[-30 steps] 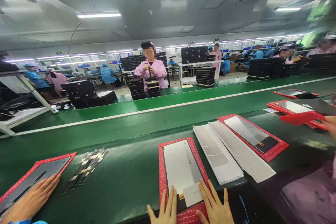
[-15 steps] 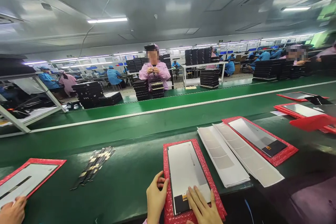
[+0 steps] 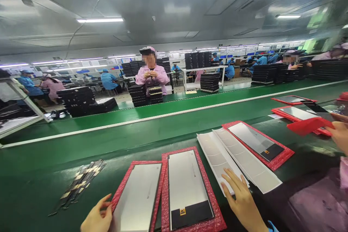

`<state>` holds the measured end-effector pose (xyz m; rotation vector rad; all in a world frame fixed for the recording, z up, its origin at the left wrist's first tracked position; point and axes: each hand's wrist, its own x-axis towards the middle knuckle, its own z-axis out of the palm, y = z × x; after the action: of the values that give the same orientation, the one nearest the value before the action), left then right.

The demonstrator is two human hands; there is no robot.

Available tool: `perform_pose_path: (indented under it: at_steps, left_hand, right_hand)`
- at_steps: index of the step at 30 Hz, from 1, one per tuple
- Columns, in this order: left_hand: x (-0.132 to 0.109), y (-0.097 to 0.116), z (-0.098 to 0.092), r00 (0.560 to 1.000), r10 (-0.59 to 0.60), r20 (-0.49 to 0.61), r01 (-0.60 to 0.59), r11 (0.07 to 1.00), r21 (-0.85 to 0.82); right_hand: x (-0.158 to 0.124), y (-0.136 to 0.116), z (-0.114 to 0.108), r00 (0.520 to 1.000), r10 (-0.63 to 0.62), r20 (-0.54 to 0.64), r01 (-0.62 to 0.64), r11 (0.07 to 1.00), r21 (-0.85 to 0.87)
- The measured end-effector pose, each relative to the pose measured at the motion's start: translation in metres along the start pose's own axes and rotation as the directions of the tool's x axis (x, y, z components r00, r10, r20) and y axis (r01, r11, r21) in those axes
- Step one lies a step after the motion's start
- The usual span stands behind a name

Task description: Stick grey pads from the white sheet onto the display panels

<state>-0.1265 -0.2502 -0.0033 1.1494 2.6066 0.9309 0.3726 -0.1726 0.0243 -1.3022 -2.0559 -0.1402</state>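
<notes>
The display panel (image 3: 137, 199) was seated in a red bubble-wrap pouch (image 3: 121, 181) on the near edge of the green conveyor belt (image 3: 46, 163), left of centre. Note that your left hand (image 3: 98, 215) was at the near-left edge of that pouch, with the thumb and fingers against the rim; you could not tell from this view whether they were clamped on it. A second display panel (image 3: 187, 185), with a black strip at its near end, lay in a second red pouch (image 3: 204, 192), just to the right and touching or nearly touching the first. Your right hand (image 3: 243, 199) was open, with the fingers spread apart, and its fingertips (image 3: 227, 185) rested on the near end of the white sheets (image 3: 252, 163), which lay fanned to the right of the second pouch. Beyond those sheets, a third panel (image 3: 255, 141) lay in its own red pouch (image 3: 282, 156). A bundle of black-and-cream strips (image 3: 80, 183) lay on the belt, to the left of the first pouch and well apart from your left hand. At the far right, a co-worker's hand (image 3: 339, 134) was near a red sleeve (image 3: 308, 125). Across the line, a co-worker in a pink smock (image 3: 151, 76) stood behind stacks of black trays (image 3: 138, 95).
</notes>
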Motion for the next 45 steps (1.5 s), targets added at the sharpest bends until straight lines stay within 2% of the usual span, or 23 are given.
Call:
perform_pose_path:
  at_steps: [2,3,4,6,7,8,9,10,11,12,14,16,19,22,26,29,32,36,39,43,45]
  left_hand:
    - [0.006,-0.01,-0.009,0.996,-0.008,-0.084,0.022,0.986,0.162]
    - [0.004,-0.005,-0.011,0.987,0.022,-0.159,0.015,0.973,0.229]
    - [-0.002,0.008,-0.01,0.969,0.076,-0.236,-0.01,0.963,0.271]
    - [-0.022,0.056,0.002,0.921,0.184,-0.344,-0.113,0.97,0.217]
    - [-0.035,0.087,0.012,0.936,0.215,-0.279,-0.2,0.976,0.083]
    - [-0.051,0.121,0.026,0.964,0.241,-0.11,-0.254,0.959,-0.124]
    - [-0.067,0.156,0.043,0.957,0.276,0.089,-0.233,0.914,-0.331]
    - [-0.084,0.19,0.062,0.9,0.341,0.27,-0.172,0.85,-0.498]
    - [-0.1,0.22,0.083,0.816,0.388,0.429,-0.054,0.789,-0.612]
    - [-0.114,0.246,0.103,0.746,0.401,0.531,0.077,0.741,-0.668]
    - [-0.136,0.283,0.141,0.707,0.41,0.576,0.141,0.717,-0.683]
    - [-0.148,0.301,0.17,0.696,0.406,0.593,0.178,0.702,-0.689]
    - [-0.151,0.307,0.194,0.714,0.395,0.578,0.207,0.67,-0.713]
    - [-0.151,0.306,0.199,0.722,0.38,0.578,0.26,0.626,-0.735]
    - [-0.153,0.309,0.195,0.665,0.389,0.637,0.377,0.561,-0.737]
    - [-0.154,0.312,0.192,0.619,0.416,0.667,0.437,0.523,-0.732]
    - [-0.155,0.314,0.19,0.598,0.443,0.668,0.46,0.493,-0.739]
    - [-0.156,0.316,0.188,0.594,0.464,0.658,0.466,0.468,-0.751]
    - [-0.156,0.316,0.187,0.598,0.467,0.652,0.457,0.469,-0.755]
    - [-0.157,0.315,0.187,0.615,0.454,0.645,0.428,0.495,-0.756]
    - [-0.157,0.315,0.188,0.641,0.432,0.635,0.4,0.518,-0.756]
  right_hand:
    - [0.006,0.013,0.004,0.995,0.098,-0.024,-0.096,0.992,0.082]
    - [0.009,0.018,0.007,0.991,0.133,-0.026,-0.129,0.985,0.116]
    - [0.011,0.021,0.011,0.987,0.161,-0.022,-0.156,0.977,0.144]
    - [0.014,0.024,0.018,0.98,0.198,-0.007,-0.193,0.962,0.194]
    - [0.015,0.024,0.022,0.978,0.208,0.004,-0.204,0.954,0.219]
    - [0.016,0.024,0.025,0.976,0.216,0.016,-0.213,0.946,0.243]
    - [0.016,0.023,0.029,0.975,0.222,0.027,-0.221,0.939,0.265]
    - [0.017,0.022,0.032,0.974,0.225,0.038,-0.227,0.932,0.284]
    - [0.017,0.022,0.035,0.972,0.228,0.049,-0.232,0.926,0.297]
    - [0.016,0.022,0.038,0.971,0.232,0.057,-0.238,0.922,0.305]
    - [0.016,0.022,0.043,0.969,0.238,0.061,-0.245,0.919,0.309]
    - [0.016,0.023,0.046,0.967,0.248,0.055,-0.252,0.916,0.313]
    - [0.017,0.024,0.047,0.964,0.258,0.061,-0.263,0.902,0.342]
    - [0.018,0.023,0.043,0.955,0.286,0.079,-0.294,0.873,0.39]
    - [0.023,0.023,0.034,0.911,0.38,0.159,-0.407,0.771,0.49]
    - [0.027,0.023,0.026,0.895,0.382,0.231,-0.441,0.676,0.59]
    - [0.031,0.024,0.019,0.882,0.384,0.272,-0.465,0.628,0.624]
    - [0.033,0.026,0.018,0.861,0.403,0.31,-0.504,0.588,0.632]
    - [0.033,0.024,0.019,0.863,0.398,0.311,-0.502,0.618,0.605]
    - [0.034,0.022,0.021,0.904,0.355,0.239,-0.428,0.767,0.478]
    - [0.037,0.026,0.022,0.921,0.338,0.195,-0.39,0.826,0.408]
